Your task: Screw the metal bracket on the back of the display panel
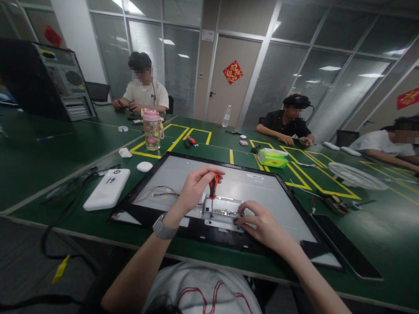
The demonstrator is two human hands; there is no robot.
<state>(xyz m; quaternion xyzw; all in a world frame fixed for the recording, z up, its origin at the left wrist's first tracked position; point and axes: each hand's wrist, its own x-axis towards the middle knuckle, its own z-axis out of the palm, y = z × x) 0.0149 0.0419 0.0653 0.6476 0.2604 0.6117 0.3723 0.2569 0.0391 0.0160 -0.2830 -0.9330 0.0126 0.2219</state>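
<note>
My left hand (pixel 197 187), with a watch on its wrist, is closed round the top of a screwdriver (pixel 213 187) with an orange and black handle. The screwdriver stands almost upright, its tip down at the left part of a metal bracket (pixel 224 213). At the bracket's right end, the curled fingers and thumb of my right hand (pixel 257 221) grip its edge. Beneath both hands lies a flat display panel (pixel 180 172), grey back up, with a black frame. Thin wires (pixel 158 190) run across its left side. The screwdriver's contact point is too small to make out.
Left of the panel lie a white power bank (pixel 106 189) and a black cable. Beyond it stand a pink-lidded bottle (pixel 152 130) and a green tissue pack (pixel 272 158). A black bar (pixel 347 246) lies right. Several people sit around the table; a computer case (pixel 64 81) stands far left.
</note>
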